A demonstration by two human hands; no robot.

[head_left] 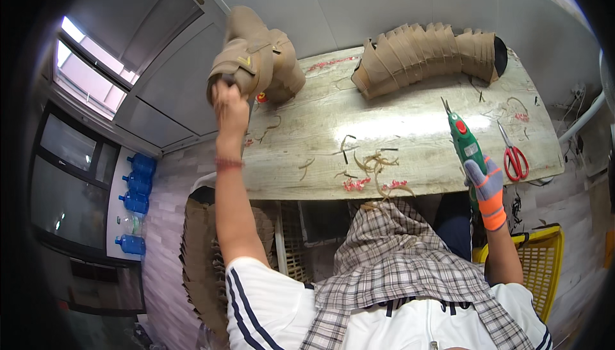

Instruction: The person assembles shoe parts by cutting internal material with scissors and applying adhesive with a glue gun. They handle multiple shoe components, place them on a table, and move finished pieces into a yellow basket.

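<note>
My gloved right hand (488, 187), in grey and orange, is closed around a green electric scissors (466, 138) with a red button. Its narrow blades point away from me above the table's right part. At the far left, my bare left hand (229, 103) grips the near end of a tan fabric piece (240, 65) with a small yellow mark. More tan pieces (285, 68) bunch up beside it, and I cannot tell exactly what they are. A long curved stack of nested tan pieces (423, 58) lies at the table's far right.
Cut tan strips (378, 164) and red scraps (357, 185) lie on the wooden table (307, 138). Red-handled scissors (515, 158) rest by its right edge. A yellow basket (541, 267) stands at right; another tan stack (205, 254) stands low at left. Blue water bottles (134, 203) line the left wall.
</note>
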